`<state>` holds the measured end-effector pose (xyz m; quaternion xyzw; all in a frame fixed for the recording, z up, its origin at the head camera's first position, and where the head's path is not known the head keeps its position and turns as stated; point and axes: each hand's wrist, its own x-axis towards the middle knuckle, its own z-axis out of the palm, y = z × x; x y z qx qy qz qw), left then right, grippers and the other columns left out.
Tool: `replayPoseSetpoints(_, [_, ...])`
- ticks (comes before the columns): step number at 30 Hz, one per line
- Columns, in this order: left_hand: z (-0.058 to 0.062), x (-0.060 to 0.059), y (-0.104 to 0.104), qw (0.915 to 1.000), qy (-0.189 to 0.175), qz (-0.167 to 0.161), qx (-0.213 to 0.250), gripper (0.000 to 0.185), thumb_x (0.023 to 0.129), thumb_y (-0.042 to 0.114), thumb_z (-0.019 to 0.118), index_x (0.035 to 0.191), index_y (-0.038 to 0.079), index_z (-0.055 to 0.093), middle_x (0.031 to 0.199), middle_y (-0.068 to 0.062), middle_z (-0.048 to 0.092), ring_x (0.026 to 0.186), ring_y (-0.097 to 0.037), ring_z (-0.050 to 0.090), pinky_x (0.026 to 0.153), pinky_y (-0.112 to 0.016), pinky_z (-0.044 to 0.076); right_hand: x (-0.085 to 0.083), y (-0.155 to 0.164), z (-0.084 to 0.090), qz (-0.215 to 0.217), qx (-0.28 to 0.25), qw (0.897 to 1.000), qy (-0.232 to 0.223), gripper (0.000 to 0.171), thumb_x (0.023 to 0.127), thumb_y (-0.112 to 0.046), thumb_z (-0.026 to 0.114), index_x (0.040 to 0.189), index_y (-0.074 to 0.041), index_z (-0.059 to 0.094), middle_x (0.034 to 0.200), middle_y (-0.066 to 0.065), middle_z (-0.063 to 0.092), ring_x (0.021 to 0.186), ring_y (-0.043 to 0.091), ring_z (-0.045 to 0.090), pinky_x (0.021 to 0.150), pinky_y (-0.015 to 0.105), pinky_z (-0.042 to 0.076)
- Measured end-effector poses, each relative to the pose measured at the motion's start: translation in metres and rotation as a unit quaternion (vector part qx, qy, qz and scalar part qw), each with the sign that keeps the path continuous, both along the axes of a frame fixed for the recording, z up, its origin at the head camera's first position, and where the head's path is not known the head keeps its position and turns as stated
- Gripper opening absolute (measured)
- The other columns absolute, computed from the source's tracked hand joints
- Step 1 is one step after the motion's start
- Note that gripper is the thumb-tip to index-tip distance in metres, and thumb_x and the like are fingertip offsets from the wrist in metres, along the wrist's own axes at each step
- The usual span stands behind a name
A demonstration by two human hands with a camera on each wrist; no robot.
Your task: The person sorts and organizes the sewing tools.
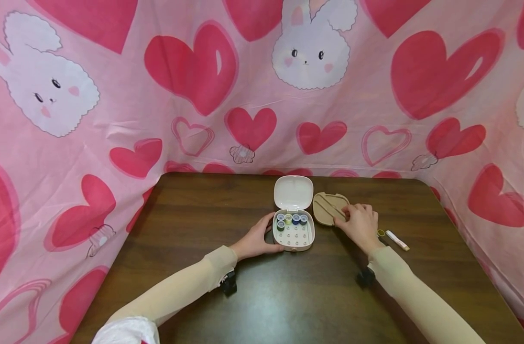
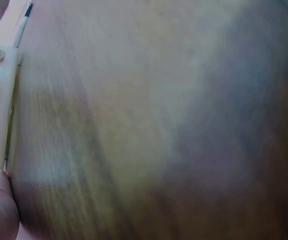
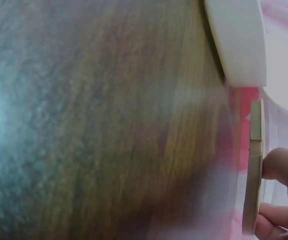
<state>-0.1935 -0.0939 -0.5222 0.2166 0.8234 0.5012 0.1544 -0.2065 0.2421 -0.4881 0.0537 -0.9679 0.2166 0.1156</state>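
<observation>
Hands at work over a small sewing kit on a dark wooden counter, seen from a head camera looking down. The white kit box sits near the middle with its lid swung open toward the far edge. Inside, a row of small thread spools in blue, green and yellow lines the back, with pale empty pegs in front.

The left hand cups the box's left side, thumb and fingers curved around its wall, steadying it. The right hand rests on a flat tan tray insert lying just beside the box on the right, fingertips pressing its near edge. The right wrist view shows fingers against the tray's thin rim, though whether they pinch it or only press cannot be told.

A small yellow ring and a white stick-like tool lie just right of that hand. Pink fabric printed with hearts and rabbits surrounds everything.

Handling the tray well likely means keeping the box braced and the thin tray level, lifting by its edge so it does not slide.
</observation>
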Motion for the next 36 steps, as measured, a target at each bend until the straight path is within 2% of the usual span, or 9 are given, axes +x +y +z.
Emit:
replayPoseSetpoints(6, [-0.0006, 0.0003, -0.0004, 1.0000, 0.003, -0.002, 0.001, 0.109, 0.080, 0.026, 0.092, 0.163, 0.010, 0.023, 0.164, -0.010, 0.032, 0.150, -0.020, 0.038, 0.121, -0.032, 0.036, 0.0020, 0.0006, -0.0033, 0.007, -0.009, 1.000, 0.018, 0.036, 0.087, -0.030, 0.078, 0.102, 0.002, 0.072, 0.104, 0.025, 0.065, 0.115, 0.050, 0.045, 0.096, 0.065, 0.034])
replayPoseSetpoints(15, [-0.0013, 0.0005, 0.0000, 1.0000, 0.004, 0.000, -0.003, 0.108, 0.080, 0.025, 0.092, 0.163, 0.011, 0.024, 0.164, -0.010, 0.032, 0.149, -0.020, 0.038, 0.122, -0.033, 0.036, 0.0006, -0.0009, -0.0048, 0.021, -0.017, 0.999, 0.026, 0.036, 0.085, -0.025, 0.080, 0.101, 0.005, 0.070, 0.133, 0.030, 0.056, 0.130, 0.053, 0.040, 0.107, 0.070, 0.030])
replayPoseSetpoints(22, [-0.0014, 0.0006, -0.0002, 1.0000, 0.004, 0.001, -0.001, 0.108, 0.081, 0.026, 0.092, 0.163, 0.010, 0.024, 0.164, -0.010, 0.032, 0.149, -0.021, 0.038, 0.122, -0.034, 0.036, -0.0010, -0.0009, -0.0019, 0.024, -0.021, 0.999, 0.014, 0.037, 0.084, -0.026, 0.080, 0.099, 0.007, 0.071, 0.148, 0.037, 0.046, 0.145, 0.058, 0.026, 0.116, 0.075, 0.020])
replayPoseSetpoints(27, [-0.0021, 0.0000, 0.0000, 1.0000, 0.004, 0.000, -0.002, 0.108, 0.080, 0.026, 0.092, 0.163, 0.011, 0.024, 0.163, -0.009, 0.032, 0.149, -0.020, 0.038, 0.122, -0.032, 0.036, 0.0001, 0.0012, -0.0027, 0.026, -0.022, 0.999, 0.016, 0.037, 0.084, -0.025, 0.080, 0.098, 0.008, 0.071, 0.149, 0.037, 0.046, 0.145, 0.059, 0.026, 0.116, 0.076, 0.019])
replayPoseSetpoints(36, [0.0001, 0.0009, 0.0001, 1.0000, 0.000, -0.001, -0.003, 0.108, 0.081, 0.028, 0.092, 0.163, 0.012, 0.023, 0.164, -0.009, 0.031, 0.149, -0.020, 0.038, 0.121, -0.033, 0.036, 0.0074, 0.0049, -0.0014, 0.024, -0.040, 0.997, 0.055, 0.038, 0.081, -0.025, 0.080, 0.095, 0.008, 0.070, 0.143, 0.035, 0.052, 0.140, 0.059, 0.033, 0.112, 0.075, 0.024])
